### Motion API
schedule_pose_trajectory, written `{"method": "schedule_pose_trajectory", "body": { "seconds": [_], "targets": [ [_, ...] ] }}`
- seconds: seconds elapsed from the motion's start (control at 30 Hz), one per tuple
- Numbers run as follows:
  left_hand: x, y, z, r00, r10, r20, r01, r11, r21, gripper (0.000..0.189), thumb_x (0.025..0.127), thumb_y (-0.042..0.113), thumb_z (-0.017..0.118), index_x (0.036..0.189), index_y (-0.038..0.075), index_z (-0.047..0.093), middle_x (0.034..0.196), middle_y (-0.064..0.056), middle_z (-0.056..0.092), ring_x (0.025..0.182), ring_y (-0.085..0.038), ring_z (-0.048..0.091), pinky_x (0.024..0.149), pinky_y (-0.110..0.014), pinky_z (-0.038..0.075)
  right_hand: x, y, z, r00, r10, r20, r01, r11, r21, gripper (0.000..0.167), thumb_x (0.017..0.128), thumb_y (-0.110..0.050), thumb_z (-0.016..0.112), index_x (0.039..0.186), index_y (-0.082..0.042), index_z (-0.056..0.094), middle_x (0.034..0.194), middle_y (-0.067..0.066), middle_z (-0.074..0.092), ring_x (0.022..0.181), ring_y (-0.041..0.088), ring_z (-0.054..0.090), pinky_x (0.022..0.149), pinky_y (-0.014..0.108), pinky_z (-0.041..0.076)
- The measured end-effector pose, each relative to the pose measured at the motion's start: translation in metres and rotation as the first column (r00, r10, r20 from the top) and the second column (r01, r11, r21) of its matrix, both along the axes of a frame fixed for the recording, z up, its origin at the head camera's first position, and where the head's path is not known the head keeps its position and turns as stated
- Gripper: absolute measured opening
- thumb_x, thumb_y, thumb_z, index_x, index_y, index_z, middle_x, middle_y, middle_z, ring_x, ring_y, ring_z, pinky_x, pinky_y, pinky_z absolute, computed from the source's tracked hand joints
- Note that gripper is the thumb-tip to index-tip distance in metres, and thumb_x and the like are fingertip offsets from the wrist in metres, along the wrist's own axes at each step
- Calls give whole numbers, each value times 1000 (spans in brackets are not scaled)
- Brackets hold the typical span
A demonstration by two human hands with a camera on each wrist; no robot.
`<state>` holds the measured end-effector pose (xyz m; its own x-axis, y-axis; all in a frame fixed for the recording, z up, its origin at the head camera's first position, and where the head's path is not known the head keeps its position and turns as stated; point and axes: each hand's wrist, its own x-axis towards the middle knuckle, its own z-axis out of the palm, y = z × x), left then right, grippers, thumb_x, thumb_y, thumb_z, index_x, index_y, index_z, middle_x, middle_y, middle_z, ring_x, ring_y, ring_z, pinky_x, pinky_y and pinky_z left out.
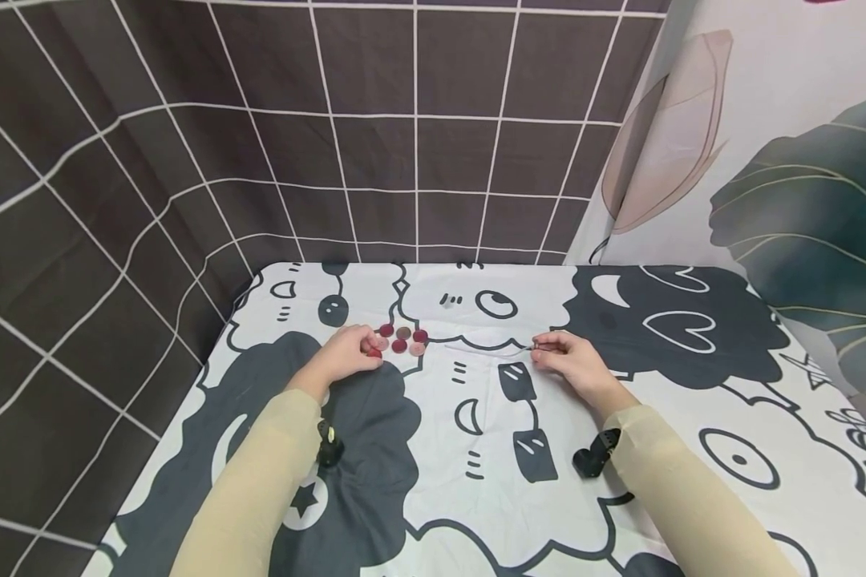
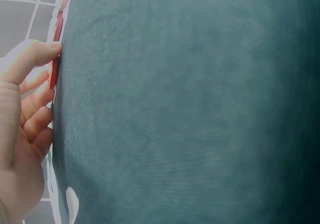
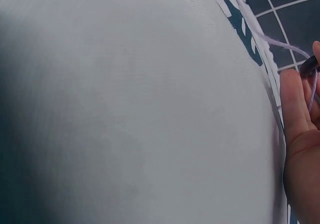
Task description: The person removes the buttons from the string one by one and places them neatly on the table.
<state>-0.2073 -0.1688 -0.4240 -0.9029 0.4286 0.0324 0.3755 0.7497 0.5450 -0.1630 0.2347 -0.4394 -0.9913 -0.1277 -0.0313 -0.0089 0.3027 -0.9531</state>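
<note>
On the patterned cloth, several small round discs point(image 1: 399, 346) in dark red, pink and brown lie close together in rows. At the near left of this cluster, my left hand point(image 1: 342, 353) pinches a bright red disc point(image 1: 374, 353). The left wrist view shows the thumb on top of this red disc point(image 2: 54, 73), with fingers at its underside. Off to the right, my right hand point(image 1: 566, 361) holds a small dark piece point(image 3: 309, 66) between its fingertips. A thin lilac cord point(image 3: 282, 44) runs from those fingers; the fingers partly hide the piece.
The black-and-white cartoon cloth point(image 1: 440, 449) covers the surface under both hands. A dark grid-patterned curtain point(image 1: 368, 152) stands behind and to the left. At the right hangs a white leaf-print curtain point(image 1: 765, 96).
</note>
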Motion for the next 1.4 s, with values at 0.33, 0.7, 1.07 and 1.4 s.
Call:
{"method": "schedule_pose_trajectory", "body": {
  "seconds": [0.33, 0.7, 1.07, 1.4],
  "targets": [
    [2, 3, 0, 1000, -3, 25, 2, 999, 38, 24, 75, 20, 75, 85, 6, 59, 79, -3, 57, 75, -18, 53, 75, -36, 45, 1, 1, 1, 1000, -3, 3, 3, 1000, -18, 44, 83, -12, 69, 119, 9, 54, 100, 10, 62, 82, 7, 63, 74, 21, 52],
    [1, 13, 4, 992, 60, 108, -74, 988, 133, 30, 80, 20, 73, 102, 4, 59, 91, -8, 61, 85, -23, 57, 79, -39, 47, 3, 1, 1, 1000, 7, 6, -6, 1000, -28, 43, 83, -11, 69, 118, 10, 53, 98, 11, 63, 79, 9, 65, 73, 23, 52],
    [-3, 33, 19, 994, 51, 96, -63, 990, 125, 33, 85, 21, 69, 110, 3, 58, 92, -8, 60, 87, -24, 56, 84, -39, 46, 2, 2, 7, 1000, 19, 11, -20, 1000, 9, 47, 85, -14, 69, 120, 11, 52, 98, 10, 64, 77, 9, 65, 71, 21, 51],
    [-7, 56, 24, 990, 28, 137, -46, 990, 132, 39, 85, 25, 66, 118, 6, 57, 93, -5, 59, 84, -20, 56, 72, -34, 48, 1, 3, 7, 1000, 19, 1, -19, 999, 34, 45, 86, -16, 69, 120, 8, 54, 100, 11, 63, 78, 10, 65, 71, 23, 52]
  ]
}}
